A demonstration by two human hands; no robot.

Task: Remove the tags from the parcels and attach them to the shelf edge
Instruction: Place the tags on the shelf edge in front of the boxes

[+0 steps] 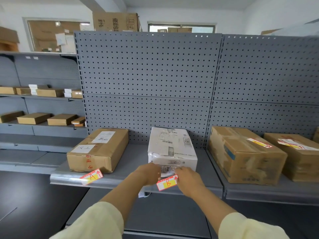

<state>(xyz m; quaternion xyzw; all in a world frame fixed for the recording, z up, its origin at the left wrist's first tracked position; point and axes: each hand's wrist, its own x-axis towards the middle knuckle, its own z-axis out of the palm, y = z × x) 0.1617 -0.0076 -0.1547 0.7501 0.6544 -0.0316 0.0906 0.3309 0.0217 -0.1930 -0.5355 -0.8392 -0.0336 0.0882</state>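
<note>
A red, white and yellow tag marked B (167,183) lies against the front shelf edge (120,182) below a white parcel (170,150). My left hand (148,173) pinches its left end and my right hand (187,178) holds its right end. A matching tag marked A (91,176) sits tilted on the shelf edge in front of a brown parcel (98,150). To the right, two brown parcels (245,154) (296,156) each carry a tag (259,143) (291,144) on top.
Grey perforated back panels (146,80) rise behind the shelf. Side shelving at left holds several flat brown boxes (61,119). A lower shelf (164,213) juts out below my arms. A large carton (116,21) stands on top of the unit.
</note>
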